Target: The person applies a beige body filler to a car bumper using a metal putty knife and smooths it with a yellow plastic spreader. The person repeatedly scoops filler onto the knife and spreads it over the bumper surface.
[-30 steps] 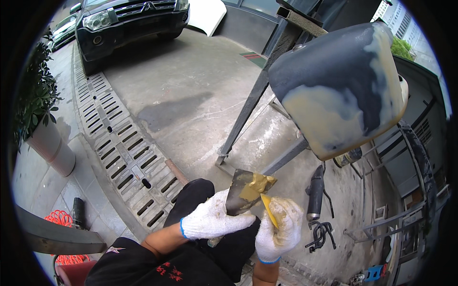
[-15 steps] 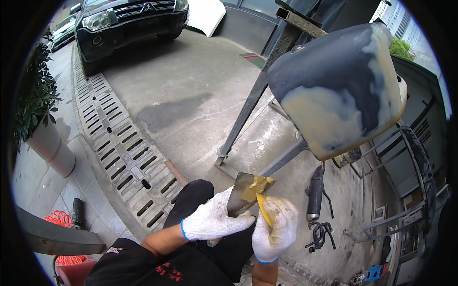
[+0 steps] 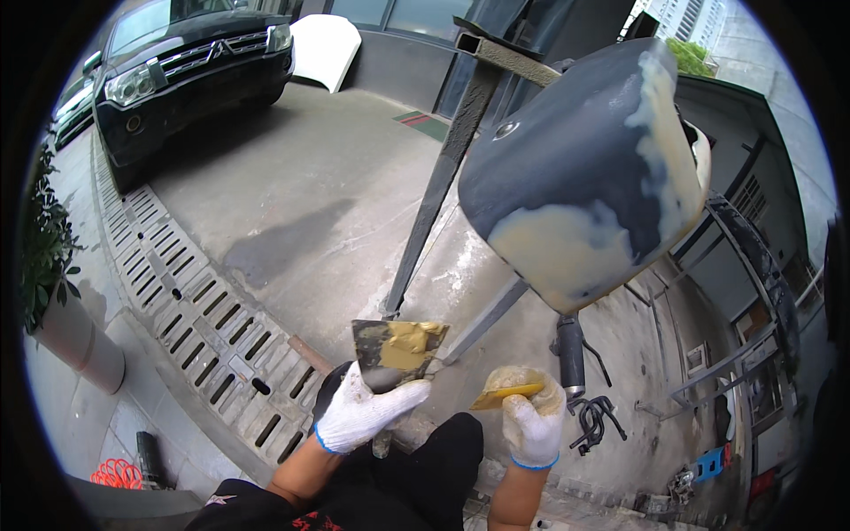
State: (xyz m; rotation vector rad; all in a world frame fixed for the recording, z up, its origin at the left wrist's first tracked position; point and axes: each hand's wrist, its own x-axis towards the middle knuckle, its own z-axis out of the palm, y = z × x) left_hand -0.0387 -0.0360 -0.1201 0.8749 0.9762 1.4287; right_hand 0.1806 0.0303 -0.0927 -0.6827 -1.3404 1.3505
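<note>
White work gloves with blue cuffs cover both hands. My left hand (image 3: 365,414) is closed around a broad, flat putty knife (image 3: 367,334), its blade pointing away from me. A lump of mustard-yellow putty (image 3: 409,345) lies on the blade. To the right, my right hand (image 3: 536,423) pinches a thin yellow plastic spreader (image 3: 509,395), held nearly level and apart from the knife. Beyond and above the hands is a curved dark vehicle panel (image 3: 558,164) on a metal stand (image 3: 440,190). Smooth beige filler (image 3: 553,252) covers its lower part and right edge.
A slotted drain cover (image 3: 199,332) runs along the left, beside a potted plant (image 3: 44,248). A black car (image 3: 190,75) is parked at the far left. Right of my hands, a black cylinder (image 3: 571,354) and dark hose (image 3: 598,425) lie on the concrete. Metal racks (image 3: 726,372) stand farther right.
My hands have drawn apart: the spreader has come off the putty knife and turned from steep to nearly level. The knife blade now shows more of its face. The whole view has shifted.
</note>
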